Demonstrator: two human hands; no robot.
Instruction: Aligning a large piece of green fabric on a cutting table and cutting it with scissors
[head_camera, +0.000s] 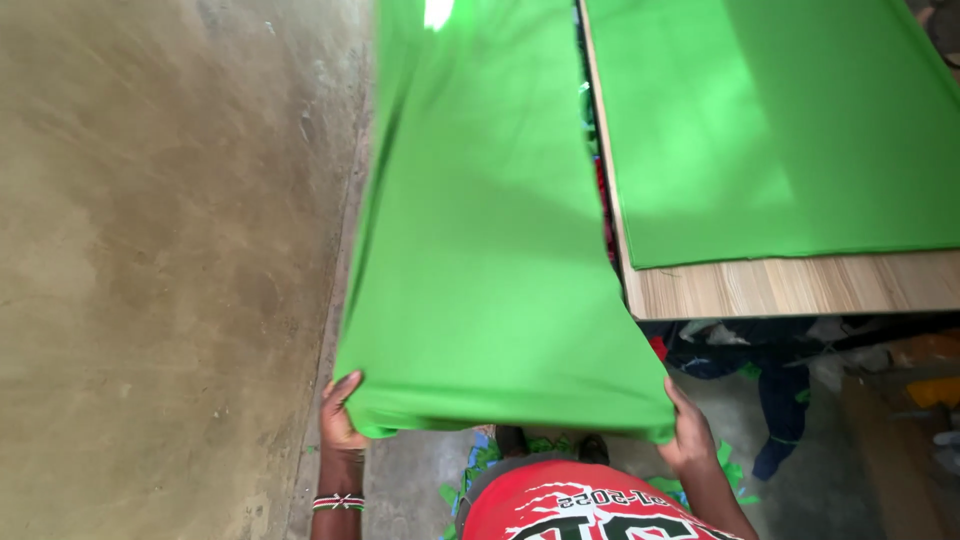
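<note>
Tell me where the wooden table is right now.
In the head view, the wooden table sits at upper right, mostly covered by flat green cloth, just right of the green fabric held up by both hands.

Tailoring workshop, cutting table (780, 285), green fabric (480, 230), scraps (480, 462)

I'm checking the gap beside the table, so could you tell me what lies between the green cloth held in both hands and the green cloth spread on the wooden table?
In the head view, a narrow gap separates the held cloth from the table's cloth; blue and red fabric scraps show in it beside the table edge.
</note>
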